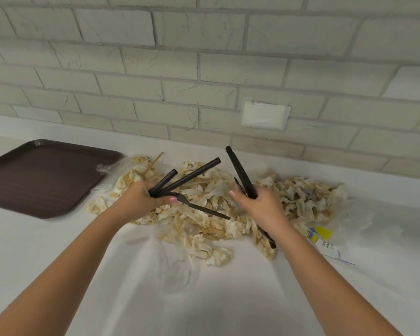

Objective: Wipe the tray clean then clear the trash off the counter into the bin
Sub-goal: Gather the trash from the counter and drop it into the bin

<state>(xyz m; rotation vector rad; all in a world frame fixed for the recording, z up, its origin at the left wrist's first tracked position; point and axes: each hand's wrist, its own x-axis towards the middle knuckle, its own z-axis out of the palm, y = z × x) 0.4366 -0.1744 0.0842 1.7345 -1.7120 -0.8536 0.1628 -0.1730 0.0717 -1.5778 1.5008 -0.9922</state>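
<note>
A dark brown tray (41,175) lies bare at the counter's left. Right of it spreads a heap of crumpled, stained paper napkins (199,214) with thin wooden sticks (153,163) poking out. Over the heap, my left hand (141,197) grips two black straws (192,174) and a black plastic fork (201,209), fanned out. My right hand (260,204) is closed on another black straw (240,170) pointing up toward the wall, with a dark utensil handle (268,237) sticking out below the wrist.
A torn wrapper with blue and yellow print (323,238) and clear plastic film (357,221) lie right of the heap. More clear plastic (175,265) rests on the white counter (228,299) in front. A brick wall with a white cover plate (264,115) stands behind. No bin shows.
</note>
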